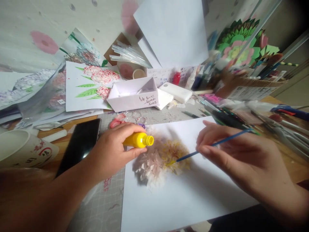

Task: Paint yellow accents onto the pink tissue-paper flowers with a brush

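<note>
My left hand point(120, 145) is wrapped round a small yellow paint bottle point(138, 140), tipped so that its uncapped mouth points right. Between thumb and fingers of my right hand point(224, 145) sits a thin blue paintbrush point(212, 144). Its yellow-coated tip touches a cluster of ruffled petals point(177, 151) tinted yellow. Beside that cluster is a pale pinkish-white flower cluster point(151, 166). Both lie raised on a white sheet of paper point(154, 206), partly blurred, and shadows of my hands fall across the sheet.
A white paper box point(135, 100) stands behind the sheet. A black phone point(80, 141) and a paper cup point(26, 149) are at the left. Finished-looking flower pictures point(91, 83) lean behind. Brushes and pens point(241, 119) crowd the right, near a cardboard box point(251, 90).
</note>
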### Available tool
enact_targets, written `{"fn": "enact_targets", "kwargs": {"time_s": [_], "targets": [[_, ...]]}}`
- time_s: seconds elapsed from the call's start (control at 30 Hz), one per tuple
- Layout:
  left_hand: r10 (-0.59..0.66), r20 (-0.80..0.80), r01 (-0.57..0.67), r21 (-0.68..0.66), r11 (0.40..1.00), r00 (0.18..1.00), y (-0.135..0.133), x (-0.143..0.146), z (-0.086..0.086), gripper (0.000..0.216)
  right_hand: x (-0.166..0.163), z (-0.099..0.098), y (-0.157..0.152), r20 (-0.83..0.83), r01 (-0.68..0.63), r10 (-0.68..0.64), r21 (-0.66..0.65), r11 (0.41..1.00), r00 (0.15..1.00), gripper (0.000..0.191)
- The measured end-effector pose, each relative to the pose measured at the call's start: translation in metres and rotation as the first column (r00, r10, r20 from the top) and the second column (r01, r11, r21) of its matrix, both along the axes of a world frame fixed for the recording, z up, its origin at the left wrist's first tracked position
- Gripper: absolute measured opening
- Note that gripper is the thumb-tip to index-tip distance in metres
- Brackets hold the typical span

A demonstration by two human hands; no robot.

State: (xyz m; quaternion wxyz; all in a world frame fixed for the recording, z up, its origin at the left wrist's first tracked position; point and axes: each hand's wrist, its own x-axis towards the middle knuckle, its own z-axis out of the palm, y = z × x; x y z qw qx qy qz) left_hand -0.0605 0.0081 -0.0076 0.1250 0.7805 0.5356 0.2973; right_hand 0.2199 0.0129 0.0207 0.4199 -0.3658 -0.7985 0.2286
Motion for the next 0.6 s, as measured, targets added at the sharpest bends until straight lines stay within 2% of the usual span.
{"fn": "enact_targets", "kwargs": {"time_s": [0.2,0.37,0.5,0.6], "targets": [[0.001,0.001,-0.001,-0.006,1.000,1.000,-0.0012,0.0006,0.0002,0.028,-0.0030,-0.0038,0.0011,0.010,-0.010,0.010,-0.024,1.000,1.000,0.016],[-0.005,0.013,0.005,-0.004,1.000,1.000,-0.0012,-0.0014,-0.0016,0.028,-0.0016,-0.0051,0.0046,0.027,0.084,-0.083,-0.051,0.995,0.996,0.019],[0.000,0.005,0.001,-0.015,1.000,1.000,0.0005,-0.0017,-0.0031,0.027,0.0006,-0.0070,0.0060,0.024,0.040,-0.038,-0.078,0.996,0.999,0.016],[0.007,-0.002,-0.007,0.001,1.000,1.000,0.0014,-0.0016,-0.0041,0.028,0.0020,-0.0077,0.0063,0.016,0.053,-0.051,-0.080,0.995,0.999,0.014]]}}
